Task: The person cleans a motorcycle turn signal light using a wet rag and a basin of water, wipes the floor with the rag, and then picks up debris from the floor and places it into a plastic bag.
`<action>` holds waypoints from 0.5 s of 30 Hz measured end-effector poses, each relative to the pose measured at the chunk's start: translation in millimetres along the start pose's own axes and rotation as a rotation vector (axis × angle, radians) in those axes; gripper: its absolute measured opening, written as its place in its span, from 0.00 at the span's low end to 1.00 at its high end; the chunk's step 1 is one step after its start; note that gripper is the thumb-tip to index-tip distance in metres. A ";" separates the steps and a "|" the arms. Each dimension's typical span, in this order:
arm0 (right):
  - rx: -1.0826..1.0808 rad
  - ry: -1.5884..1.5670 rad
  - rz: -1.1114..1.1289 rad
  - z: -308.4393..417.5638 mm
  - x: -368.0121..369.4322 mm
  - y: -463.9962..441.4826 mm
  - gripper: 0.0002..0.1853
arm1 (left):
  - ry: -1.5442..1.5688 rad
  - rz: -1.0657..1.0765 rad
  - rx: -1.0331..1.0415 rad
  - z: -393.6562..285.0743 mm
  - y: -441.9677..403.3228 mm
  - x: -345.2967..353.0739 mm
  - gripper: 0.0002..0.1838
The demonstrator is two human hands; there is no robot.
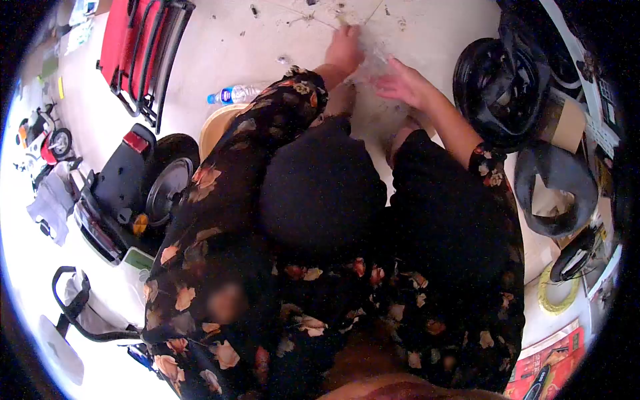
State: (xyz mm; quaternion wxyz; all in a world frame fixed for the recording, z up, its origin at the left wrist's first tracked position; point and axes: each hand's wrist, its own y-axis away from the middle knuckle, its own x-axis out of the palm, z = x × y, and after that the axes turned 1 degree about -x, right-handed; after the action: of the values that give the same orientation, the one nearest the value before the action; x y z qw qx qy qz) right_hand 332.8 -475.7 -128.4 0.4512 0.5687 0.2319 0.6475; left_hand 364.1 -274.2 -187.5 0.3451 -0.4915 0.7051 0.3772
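Note:
My left hand point(345, 50) reaches down to the floor in front of my feet. Its fingers are drawn together around something small that I cannot make out. Thin strands run along the floor from near its fingertips toward the top edge. My right hand point(402, 85) hangs a little to the right, fingers apart. Between the hands lies a hazy, see-through patch that looks like clear plastic point(377, 59); its shape is blurred. Small dark scraps lie on the floor around the left hand.
A water bottle point(235, 94) lies beside a tan tub point(217, 125) on the left. Farther left are a folded red chair point(137, 50) and a wheel point(172, 187). Black tires point(497, 93), a cardboard box point(563, 123) and a yellow coil point(557, 293) line the right.

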 end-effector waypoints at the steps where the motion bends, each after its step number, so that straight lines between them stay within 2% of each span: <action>1: -0.018 -0.031 -0.004 -0.3 4.0 0.6 0.24 | 0.043 0.019 0.001 -0.9 0.6 12.8 0.31; 4: -0.133 -0.093 -0.038 0.3 13.1 -4.5 0.20 | 0.281 0.311 -0.215 -41.1 9.9 1.9 0.22; 7: -0.286 -0.104 -0.133 -8.8 -4.6 -24.2 0.16 | 0.332 0.262 -0.179 -73.8 21.3 -27.4 0.19; 8: -0.294 -0.116 -0.173 -8.9 -10.0 -26.9 0.15 | 0.332 0.103 0.057 -62.7 23.2 -17.4 0.21; 11: -0.377 -0.114 -0.214 -5.9 -10.0 -18.5 0.14 | 0.328 0.076 0.251 -52.1 17.9 -7.7 0.19; 12: -0.416 -0.108 -0.213 -3.1 -7.3 -13.8 0.14 | 0.416 0.115 0.178 -50.4 20.7 -8.7 0.18; 14: -0.452 0.121 -0.324 0.5 -20.8 -12.6 0.15 | 0.593 0.201 0.030 -56.2 35.1 -42.8 0.16; 15: -0.463 0.233 -0.381 -0.4 -29.4 -10.0 0.16 | 0.625 0.141 -0.038 -48.2 42.3 -44.9 0.15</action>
State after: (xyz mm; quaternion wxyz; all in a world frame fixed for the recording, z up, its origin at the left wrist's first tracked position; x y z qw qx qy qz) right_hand 334.1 -495.7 -152.2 0.6521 0.3192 0.2310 0.6476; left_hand 330.7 -286.9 -117.9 0.0754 -0.5397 0.8022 0.2440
